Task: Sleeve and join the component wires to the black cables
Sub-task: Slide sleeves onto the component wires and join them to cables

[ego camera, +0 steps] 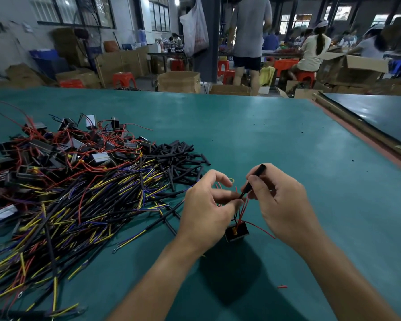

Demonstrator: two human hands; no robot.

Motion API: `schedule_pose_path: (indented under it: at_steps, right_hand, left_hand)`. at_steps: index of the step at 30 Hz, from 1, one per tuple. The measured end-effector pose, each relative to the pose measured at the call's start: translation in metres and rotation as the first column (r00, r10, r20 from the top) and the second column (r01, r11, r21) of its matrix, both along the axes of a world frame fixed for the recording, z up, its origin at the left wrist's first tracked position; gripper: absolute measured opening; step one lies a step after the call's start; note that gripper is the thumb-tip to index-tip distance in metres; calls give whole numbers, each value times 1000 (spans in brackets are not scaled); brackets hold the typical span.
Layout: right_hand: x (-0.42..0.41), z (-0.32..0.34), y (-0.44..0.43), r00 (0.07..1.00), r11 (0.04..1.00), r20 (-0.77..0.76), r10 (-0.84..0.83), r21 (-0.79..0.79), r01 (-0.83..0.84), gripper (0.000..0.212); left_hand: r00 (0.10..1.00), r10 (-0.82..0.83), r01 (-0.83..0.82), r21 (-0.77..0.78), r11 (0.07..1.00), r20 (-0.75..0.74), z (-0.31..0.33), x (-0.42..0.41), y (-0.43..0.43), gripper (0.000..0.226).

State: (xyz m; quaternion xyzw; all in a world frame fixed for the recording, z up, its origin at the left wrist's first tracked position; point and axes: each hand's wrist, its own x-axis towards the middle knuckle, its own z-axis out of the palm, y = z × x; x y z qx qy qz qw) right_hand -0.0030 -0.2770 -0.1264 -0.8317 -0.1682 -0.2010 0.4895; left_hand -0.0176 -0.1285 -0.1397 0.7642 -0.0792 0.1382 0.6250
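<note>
Right hand (285,205) pinches a black sleeve (257,176) onto red wires (243,209) pinched by the left hand (206,205), component (237,233) just below at six o'clock; joining seems undone, cable heap (90,205) at nine o'clock waits

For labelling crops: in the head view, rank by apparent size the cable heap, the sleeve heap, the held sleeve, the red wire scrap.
1. cable heap
2. sleeve heap
3. held sleeve
4. red wire scrap, smallest
</note>
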Motion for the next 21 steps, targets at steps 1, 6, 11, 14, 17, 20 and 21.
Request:
schedule_pose_path:
  at_steps: [1,6,11,14,17,20,21]
  right_hand:
    - [0,0,1,1000,999,1,4,42,-4,13]
    - [0,2,2,1000,986,3,-1,165,1,12]
    - [-1,2,3,1000,985,-5,-23,170,23,15]
    - [-1,1,3,1000,982,-10,-12,189,13,16]
    - [-1,1,3,1000,976,-16,7,219,-3,18]
    - [-1,1,3,999,974,-18,30,227,-25,18]
    - [-2,1,3,999,973,-15,37,230,-33,17]
  left_hand:
    - [1000,-2,2,0,1000,2,0,0,0,34]
    - [1000,-20,20,-28,999,-9,0,1,0,34]
    - [999,-41,40,-65,997,-19,1,0,2,31]
    - [999,-45,43,-69,997,-20,1,0,2,31]
    - [999,-49,48,-62,997,-16,1,0,2,31]
    - [998,-54,52,-68,996,-23,0,0,2,32]
    - [998,-54,52,-72,996,-26,0,0,2,32]
